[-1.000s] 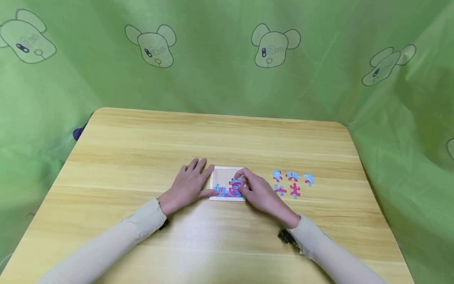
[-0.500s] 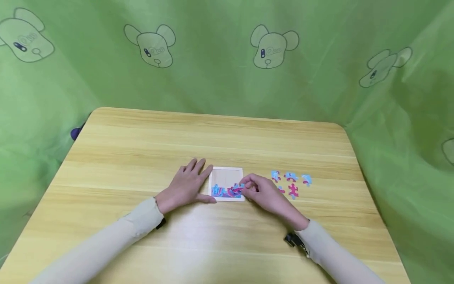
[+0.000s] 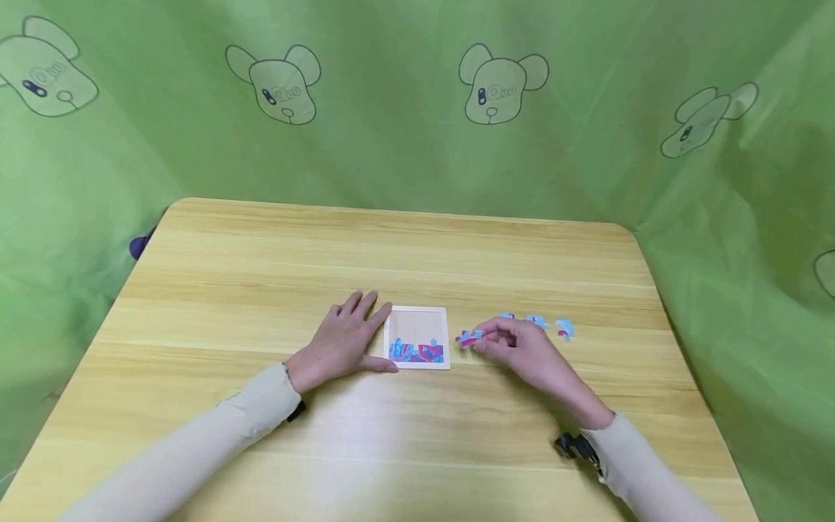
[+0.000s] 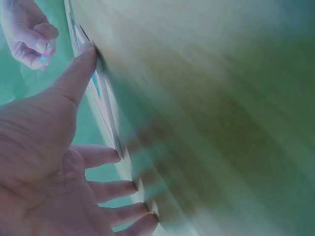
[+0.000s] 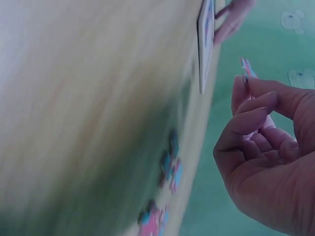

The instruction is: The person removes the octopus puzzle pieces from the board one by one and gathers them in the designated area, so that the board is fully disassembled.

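Note:
A square puzzle tray point(image 3: 417, 324) with a pale rim lies mid-table, a row of joined pink, blue and purple pieces point(image 3: 417, 354) along its near side. At its left edge rests my left hand point(image 3: 339, 341), fingers spread; the index fingertip is at the far left corner and the thumb point(image 4: 78, 73) at the near left one. Between thumb and index finger, my right hand point(image 3: 525, 351) pinches a pink-and-blue puzzle piece point(image 3: 468, 338) just right of the tray. Its other fingers are curled in, as the right wrist view shows.
Loose puzzle pieces lie right of the tray, among them a blue one point(image 3: 564, 329); the right hand partly covers others. The right wrist view shows a pink piece point(image 5: 152, 223) on the wooden table point(image 3: 365, 246). A green curtain point(image 3: 404, 145) surrounds the table's far side.
My right hand has drawn the puzzle piece from over the tray's right side out to the right. The left thumb has slid off the joined pieces to the near rim.

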Motion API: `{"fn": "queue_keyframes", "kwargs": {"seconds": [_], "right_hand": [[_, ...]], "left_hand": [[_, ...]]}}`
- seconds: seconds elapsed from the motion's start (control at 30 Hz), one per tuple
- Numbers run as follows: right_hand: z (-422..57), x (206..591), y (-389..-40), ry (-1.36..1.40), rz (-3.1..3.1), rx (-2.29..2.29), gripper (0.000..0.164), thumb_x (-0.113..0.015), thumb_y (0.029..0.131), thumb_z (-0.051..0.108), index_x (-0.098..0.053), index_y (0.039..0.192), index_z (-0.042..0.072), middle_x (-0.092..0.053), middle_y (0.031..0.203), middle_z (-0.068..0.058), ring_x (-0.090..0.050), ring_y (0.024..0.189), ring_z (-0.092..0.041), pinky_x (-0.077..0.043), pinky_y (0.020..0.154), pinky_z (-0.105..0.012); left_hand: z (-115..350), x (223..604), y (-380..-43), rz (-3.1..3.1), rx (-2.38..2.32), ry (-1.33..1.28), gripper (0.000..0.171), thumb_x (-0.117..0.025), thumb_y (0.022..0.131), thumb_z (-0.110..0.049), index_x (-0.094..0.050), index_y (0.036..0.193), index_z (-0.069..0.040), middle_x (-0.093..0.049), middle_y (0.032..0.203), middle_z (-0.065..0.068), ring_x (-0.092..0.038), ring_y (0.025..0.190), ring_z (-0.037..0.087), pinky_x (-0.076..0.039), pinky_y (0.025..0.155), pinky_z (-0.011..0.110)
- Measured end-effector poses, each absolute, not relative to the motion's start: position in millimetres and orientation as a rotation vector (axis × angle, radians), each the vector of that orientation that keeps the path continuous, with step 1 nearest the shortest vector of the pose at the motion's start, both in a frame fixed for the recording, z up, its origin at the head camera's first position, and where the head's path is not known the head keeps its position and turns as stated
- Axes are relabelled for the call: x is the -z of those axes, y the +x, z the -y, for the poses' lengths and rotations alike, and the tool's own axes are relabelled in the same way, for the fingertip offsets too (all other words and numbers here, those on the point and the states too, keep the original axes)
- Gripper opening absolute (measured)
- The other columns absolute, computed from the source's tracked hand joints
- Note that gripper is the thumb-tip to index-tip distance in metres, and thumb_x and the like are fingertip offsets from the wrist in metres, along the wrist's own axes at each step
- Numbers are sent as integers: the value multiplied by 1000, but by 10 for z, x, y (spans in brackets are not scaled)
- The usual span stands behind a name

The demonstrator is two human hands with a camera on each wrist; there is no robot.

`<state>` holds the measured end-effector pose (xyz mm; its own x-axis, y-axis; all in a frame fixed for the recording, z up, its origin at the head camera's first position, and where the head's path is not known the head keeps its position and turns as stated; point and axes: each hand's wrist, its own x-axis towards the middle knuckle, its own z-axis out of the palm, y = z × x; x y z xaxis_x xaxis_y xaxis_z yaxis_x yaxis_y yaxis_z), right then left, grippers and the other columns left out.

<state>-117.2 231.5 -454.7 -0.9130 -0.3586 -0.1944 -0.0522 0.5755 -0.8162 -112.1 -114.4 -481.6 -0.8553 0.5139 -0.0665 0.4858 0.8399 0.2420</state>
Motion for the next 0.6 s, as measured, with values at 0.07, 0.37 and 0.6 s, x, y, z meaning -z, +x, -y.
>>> {"fn": "queue_keyframes", "kwargs": {"seconds": [0.07,0.37,0.6], "right_hand": [[-2379,4517,-1177,-318,-2471,1291,16,-83,100,19,-80,112,9,-71,87,-12,-49,70,-14,-39,59,-24],[-2681,4416,-1124,-204,-2476,1401,27,-80,103,16,-73,122,-1,-78,108,-14,-76,96,-35,-61,74,-31],[-2911,4388,-1051,-172,-2594,1366,32,-72,108,21,-70,131,-1,-73,111,-22,-70,90,-31,-56,68,-30]], "left_hand": [[1144,4813,-1120,-2881,-338,781,112,-78,86,-77,-44,166,-5,-38,167,30,-37,151,55,-46,108,68],[1150,4820,-1117,-2882,-345,777,112,-78,86,-76,-44,166,-6,-39,167,29,-37,151,56,-46,108,68],[1154,4823,-1113,-2888,-355,776,112,-78,86,-76,-44,167,-6,-39,167,29,-36,151,56,-46,107,68]]}}
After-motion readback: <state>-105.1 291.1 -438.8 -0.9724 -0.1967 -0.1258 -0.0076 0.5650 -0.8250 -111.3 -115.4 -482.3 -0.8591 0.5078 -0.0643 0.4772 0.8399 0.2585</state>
